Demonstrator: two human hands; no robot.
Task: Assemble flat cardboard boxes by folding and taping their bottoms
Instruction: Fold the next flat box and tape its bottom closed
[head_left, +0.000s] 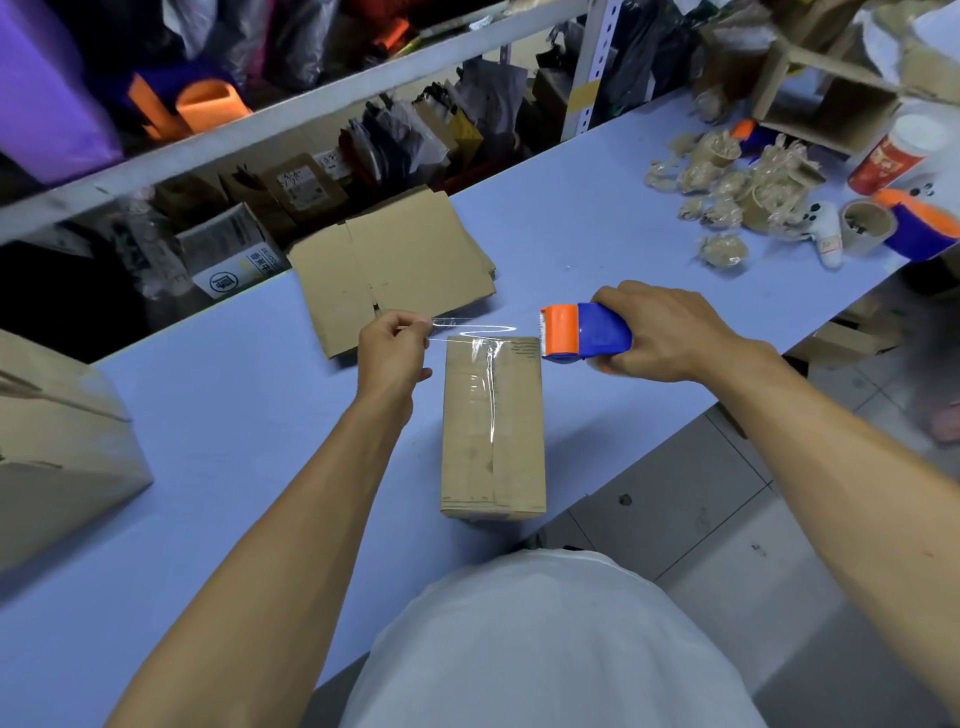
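Blue worktable (234, 415), cluttered shelving (260, 130) behind, flat cardboard stack (395, 260)

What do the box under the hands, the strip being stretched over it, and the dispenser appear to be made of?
Box: matte brown corrugated cardboard, judging by creased flaps.
Strip: clear glossy plastic tape; it is see-through, with bright glints.
Dispenser: smooth moulded plastic, blue body and orange front, apparently.

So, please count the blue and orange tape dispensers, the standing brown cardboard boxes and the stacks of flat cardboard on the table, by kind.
Blue and orange plastic tape dispensers: 2
Standing brown cardboard boxes: 2
Stacks of flat brown cardboard: 1
Total: 5
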